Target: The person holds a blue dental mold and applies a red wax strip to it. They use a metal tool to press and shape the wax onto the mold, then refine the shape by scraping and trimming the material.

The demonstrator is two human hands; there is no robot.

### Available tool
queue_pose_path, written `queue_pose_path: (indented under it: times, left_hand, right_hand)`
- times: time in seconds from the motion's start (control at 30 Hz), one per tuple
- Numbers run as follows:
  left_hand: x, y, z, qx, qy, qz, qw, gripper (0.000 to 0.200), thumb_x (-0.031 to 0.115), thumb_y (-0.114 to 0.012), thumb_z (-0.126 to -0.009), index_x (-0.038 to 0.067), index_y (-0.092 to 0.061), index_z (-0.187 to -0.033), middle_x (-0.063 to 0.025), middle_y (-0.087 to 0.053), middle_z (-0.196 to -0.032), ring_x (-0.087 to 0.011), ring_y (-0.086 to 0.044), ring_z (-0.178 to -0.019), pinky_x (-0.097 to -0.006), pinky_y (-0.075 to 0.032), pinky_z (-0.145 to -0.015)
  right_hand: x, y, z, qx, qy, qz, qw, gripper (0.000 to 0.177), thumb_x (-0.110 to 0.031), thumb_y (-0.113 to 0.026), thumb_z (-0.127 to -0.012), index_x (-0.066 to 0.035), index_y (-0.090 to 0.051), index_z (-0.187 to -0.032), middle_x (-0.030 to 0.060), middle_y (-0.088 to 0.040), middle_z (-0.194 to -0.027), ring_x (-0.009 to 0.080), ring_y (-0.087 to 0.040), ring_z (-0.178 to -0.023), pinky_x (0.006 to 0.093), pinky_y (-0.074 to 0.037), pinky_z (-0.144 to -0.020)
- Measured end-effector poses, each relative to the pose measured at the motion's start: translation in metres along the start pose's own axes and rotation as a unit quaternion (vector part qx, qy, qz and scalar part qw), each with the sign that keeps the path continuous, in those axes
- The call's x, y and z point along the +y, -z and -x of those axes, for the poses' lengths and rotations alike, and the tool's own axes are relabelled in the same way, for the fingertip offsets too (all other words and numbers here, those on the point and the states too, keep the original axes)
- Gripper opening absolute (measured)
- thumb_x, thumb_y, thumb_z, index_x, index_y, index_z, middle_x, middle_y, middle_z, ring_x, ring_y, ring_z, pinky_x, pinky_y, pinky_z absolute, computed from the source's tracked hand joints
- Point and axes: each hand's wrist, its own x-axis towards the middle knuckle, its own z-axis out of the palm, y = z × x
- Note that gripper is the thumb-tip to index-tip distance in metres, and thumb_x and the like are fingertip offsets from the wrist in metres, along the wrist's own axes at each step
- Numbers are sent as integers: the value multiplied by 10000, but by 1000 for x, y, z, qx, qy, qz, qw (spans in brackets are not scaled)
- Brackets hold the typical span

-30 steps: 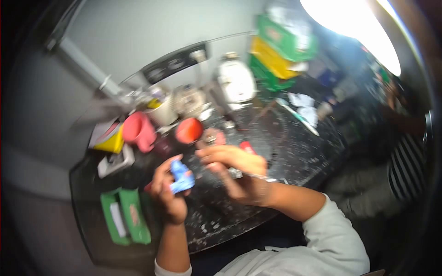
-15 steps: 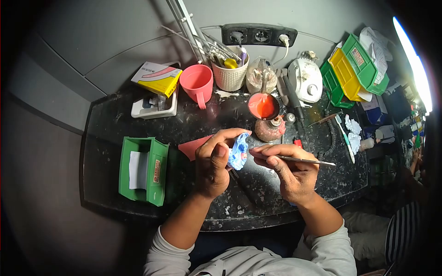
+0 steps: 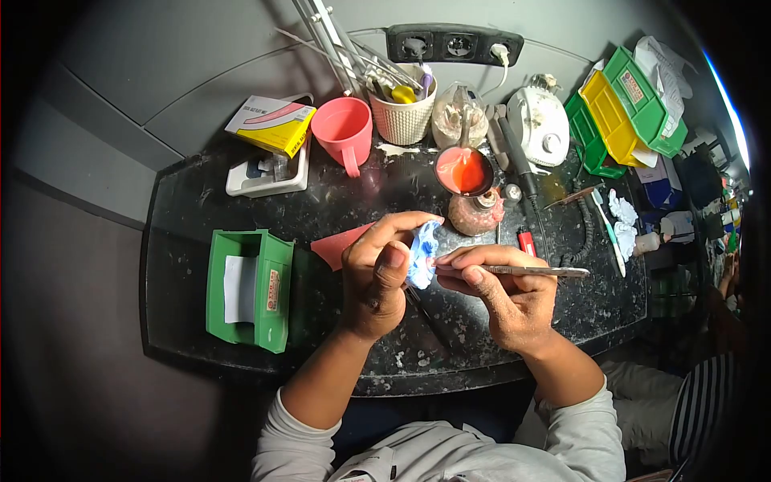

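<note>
At the centre of the frame, my left hand (image 3: 374,279) grips the pale blue piece (image 3: 422,255); my right hand (image 3: 512,307) is clamped on a slim metal tool (image 3: 536,271), its tip by the piece, contact unclear. The piece looks light and stiff, perhaps fragile along its uneven edge, so a gentle hold by its outer sides seems safest. A black, white-specked tabletop (image 3: 409,363) lies beneath; a grey wall (image 3: 185,60) rises upper left.

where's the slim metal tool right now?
Head view, just right of centre: the slim metal tool is in the right hand's grip, pointing toward the blue piece in the left hand.
</note>
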Motion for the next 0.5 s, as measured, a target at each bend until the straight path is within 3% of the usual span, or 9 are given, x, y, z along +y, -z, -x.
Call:
queue_pose_path:
  times: [0.37,0.5]
  left_hand:
    - [6,-2,0,-20,24,23,999,719,634,-489,-994,-42,-642,-1183,-23,-661,-875,-25,-516,-696,-181,-374,-595]
    - [6,-2,0,-20,31,31,999,738,651,-486,-988,-45,-636,-1184,-22,-659,-871,-25,-518,-698,-176,-369,-578]
  right_hand:
    - [2,-1,1,14,-11,-27,999,148,-1,-559,-1014,99,-630,-1097,199,-686,-1116,263,-694,-1059,402,-598,-951]
    - [3,1,0,5,-8,-27,1000,145,0,-564,-1012,97,-633,-1095,194,-689,-1105,246,-699,-1038,386,-599,-939]
